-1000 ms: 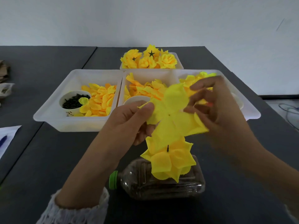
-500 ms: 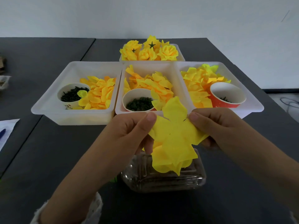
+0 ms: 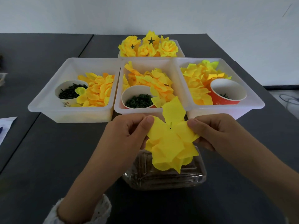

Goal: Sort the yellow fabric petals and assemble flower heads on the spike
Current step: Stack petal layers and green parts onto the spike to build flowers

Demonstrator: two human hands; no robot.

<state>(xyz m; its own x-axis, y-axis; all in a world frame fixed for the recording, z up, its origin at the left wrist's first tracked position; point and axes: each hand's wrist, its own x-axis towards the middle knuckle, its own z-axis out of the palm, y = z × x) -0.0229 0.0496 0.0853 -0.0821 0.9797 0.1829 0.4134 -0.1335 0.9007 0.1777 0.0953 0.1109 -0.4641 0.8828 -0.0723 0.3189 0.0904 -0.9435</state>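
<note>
Petal layer (image 3: 171,126): a thin, soft yellow fabric piece with several lobes, held directly above the bottle base (image 3: 163,175), its centre pierced by the spike tip (image 3: 170,125). It looks nearly weightless and limp, liable to crease or tear at the hole; best taken by opposite lobes near the centre. Left hand (image 3: 129,133) pinches the left lobe between thumb and fingers; right hand (image 3: 208,131) pinches the right lobe likewise. Beneath the layer, stacked petals (image 3: 171,152) already sit over the base, a clear ribbed plastic bottle lying on its side. Beyond the base: three translucent white trays (image 3: 71,113) of loose petals with paper cups of dark green parts; farther back, finished flower heads (image 3: 148,47).
</note>
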